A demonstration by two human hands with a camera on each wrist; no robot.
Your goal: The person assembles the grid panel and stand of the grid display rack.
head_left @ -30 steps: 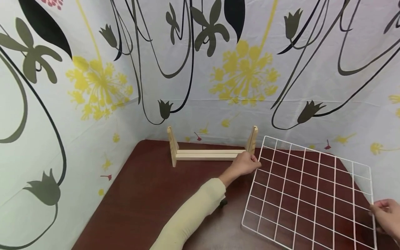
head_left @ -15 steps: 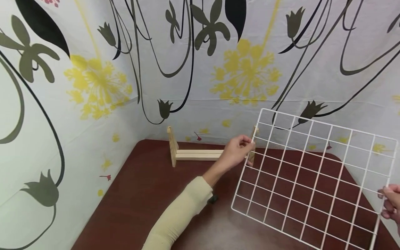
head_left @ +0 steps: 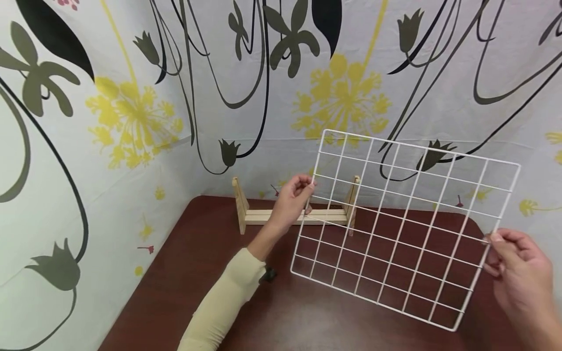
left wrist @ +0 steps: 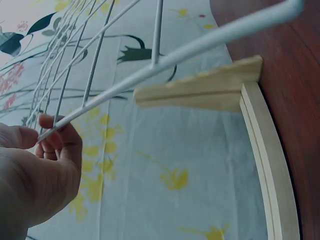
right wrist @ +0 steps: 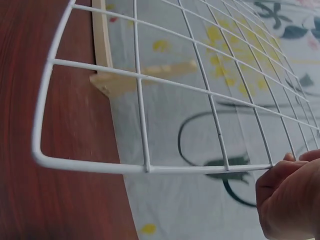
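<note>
A white wire grid panel point(head_left: 398, 241) is held up tilted above the table, its far edge higher than its near one. My left hand point(head_left: 289, 201) pinches its left edge, and my right hand point(head_left: 520, 270) grips the right edge. Behind the panel stands a pale wooden rack point(head_left: 259, 217) with two upright end pieces joined by a low double bar; the grid partly overlaps its right end. In the left wrist view, thumb and fingers of the left hand point(left wrist: 47, 172) close on the wire rim. The right wrist view shows the right hand point(right wrist: 292, 197) at the panel's edge.
The dark red-brown table point(head_left: 175, 292) has its back edge against a white cloth point(head_left: 184, 170) printed with flowers, which also hangs along the left. A small dark object point(head_left: 269, 275) shows beside the left sleeve point(head_left: 224, 302).
Both hands have raised the grid panel from low over the table and shifted it left. It now overlaps the right part of the wooden rack. The rack has stayed in place.
</note>
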